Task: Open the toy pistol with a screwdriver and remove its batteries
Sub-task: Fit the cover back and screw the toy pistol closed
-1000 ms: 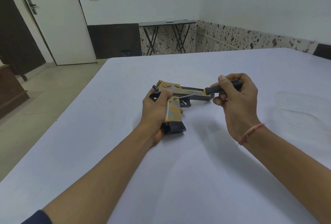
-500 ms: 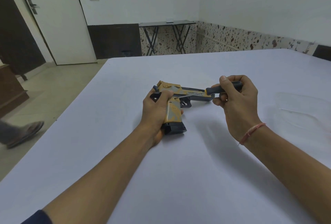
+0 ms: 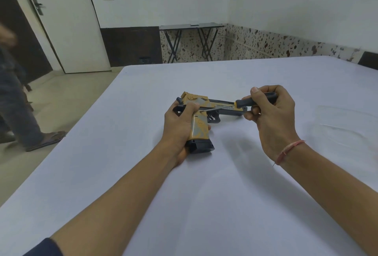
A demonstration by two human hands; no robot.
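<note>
We have one camera, on the head; it looks forward and down; the desk (image 3: pixel 102 153) is close.

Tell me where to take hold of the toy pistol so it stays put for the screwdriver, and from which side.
Grip the handle of the toy pistol from the left, as the left hand does. The pistol lies flat on the table, handle toward the person; the screwdriver in the right hand points in from the right, so the left side is free.
</note>
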